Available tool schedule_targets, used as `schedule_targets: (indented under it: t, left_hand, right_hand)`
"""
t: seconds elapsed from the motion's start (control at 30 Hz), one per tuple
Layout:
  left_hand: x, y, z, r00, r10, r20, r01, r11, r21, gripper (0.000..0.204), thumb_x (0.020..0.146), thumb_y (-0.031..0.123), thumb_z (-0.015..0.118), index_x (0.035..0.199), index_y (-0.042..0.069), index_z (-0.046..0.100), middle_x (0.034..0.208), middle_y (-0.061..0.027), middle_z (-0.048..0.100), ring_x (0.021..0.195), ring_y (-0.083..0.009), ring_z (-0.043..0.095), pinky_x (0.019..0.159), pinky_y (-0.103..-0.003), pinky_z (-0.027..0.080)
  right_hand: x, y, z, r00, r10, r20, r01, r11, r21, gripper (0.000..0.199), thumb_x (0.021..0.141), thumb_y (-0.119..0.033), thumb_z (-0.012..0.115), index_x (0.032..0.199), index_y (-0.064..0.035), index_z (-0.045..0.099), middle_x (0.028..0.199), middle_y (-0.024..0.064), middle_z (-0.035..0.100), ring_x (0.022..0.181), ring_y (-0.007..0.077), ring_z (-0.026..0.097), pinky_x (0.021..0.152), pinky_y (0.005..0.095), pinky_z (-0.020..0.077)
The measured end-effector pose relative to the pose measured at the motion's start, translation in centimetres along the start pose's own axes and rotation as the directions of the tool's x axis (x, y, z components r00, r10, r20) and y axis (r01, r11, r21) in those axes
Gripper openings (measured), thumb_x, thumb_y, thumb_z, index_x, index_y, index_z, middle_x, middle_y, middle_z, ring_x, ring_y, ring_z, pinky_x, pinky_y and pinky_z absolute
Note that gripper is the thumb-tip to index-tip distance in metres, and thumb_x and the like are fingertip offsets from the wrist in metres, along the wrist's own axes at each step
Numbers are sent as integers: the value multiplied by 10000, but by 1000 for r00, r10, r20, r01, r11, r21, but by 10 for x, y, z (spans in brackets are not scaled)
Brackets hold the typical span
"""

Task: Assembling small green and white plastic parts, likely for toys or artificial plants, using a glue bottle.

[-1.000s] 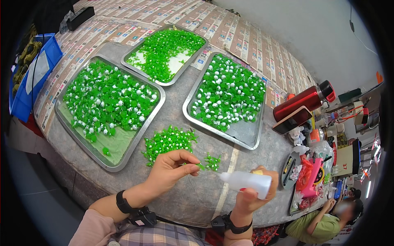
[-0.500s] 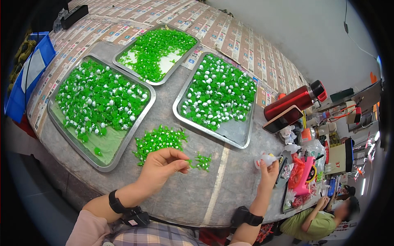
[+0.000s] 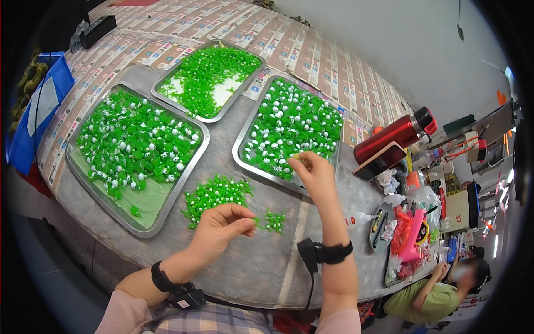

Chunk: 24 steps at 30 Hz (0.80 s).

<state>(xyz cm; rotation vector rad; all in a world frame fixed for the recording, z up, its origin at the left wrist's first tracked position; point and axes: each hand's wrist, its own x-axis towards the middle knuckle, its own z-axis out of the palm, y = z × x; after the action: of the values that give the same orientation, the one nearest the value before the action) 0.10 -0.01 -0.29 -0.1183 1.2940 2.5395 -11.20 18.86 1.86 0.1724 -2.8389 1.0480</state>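
In my left hand (image 3: 222, 231), a tiny green plastic piece (image 3: 256, 221) is pinched between thumb and forefinger, above the table. Just behind that hand lies a loose pile of small green pieces with white dots (image 3: 218, 195), with a smaller cluster (image 3: 274, 220) to its right. My right hand (image 3: 316, 173) is over the near edge of the right metal tray (image 3: 261, 173), thumb and fingers closed; what they hold, if anything, is too small to make out. That tray is heaped with green pieces bearing white balls (image 3: 292, 119). A small white bottle (image 3: 356, 218) is on the table right of my right forearm.
A left tray (image 3: 156, 222) holds more green-and-white pieces; a far tray (image 3: 257, 65) holds green ones. To the right are a red flask (image 3: 389, 133), a propped phone (image 3: 381, 161), a dish with tools (image 3: 380, 228) and a pink tape dispenser (image 3: 413, 236). A person in green (image 3: 425, 303) sits beyond.
My right hand has let go of the white bottle and moved left and away from me to the right tray. My left hand keeps its pinch in nearly the same place.
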Motion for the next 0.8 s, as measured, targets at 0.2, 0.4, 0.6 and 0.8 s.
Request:
schedule_targets:
  t: [0.2,0.4,0.6,0.8]
  left_hand:
    - [1,0,0,999,-12,38,12,1000,-6,95,756,41,551,836,-9,547,739,-64,570,651,-122,553,614,-242,470]
    - [-3,2,-4,990,-54,132,61,997,-51,120,771,52,538,872,-12,549,786,-53,572,692,-100,546,653,-219,458]
    - [-4,1,2,970,-134,201,149,987,-60,117,769,54,541,871,-2,552,814,-62,578,727,-110,552,670,-222,455]
    - [-2,-1,0,974,-138,179,156,984,-86,114,769,56,541,869,0,546,832,-67,582,761,-118,554,687,-230,455]
  right_hand:
    - [6,4,17,999,-26,40,36,962,-272,194,673,-160,629,796,-28,558,652,76,571,593,146,556,543,264,429]
    - [-44,-17,-23,978,-76,193,-34,860,509,153,726,12,519,870,-9,471,878,76,579,771,125,559,698,238,433]
    - [-102,-39,-9,895,27,446,-419,397,817,170,772,9,496,934,-2,443,954,97,547,870,130,519,769,248,408]
    - [-112,-30,14,925,-5,381,-369,235,899,204,747,15,539,940,-6,475,932,82,550,860,131,520,753,246,415]
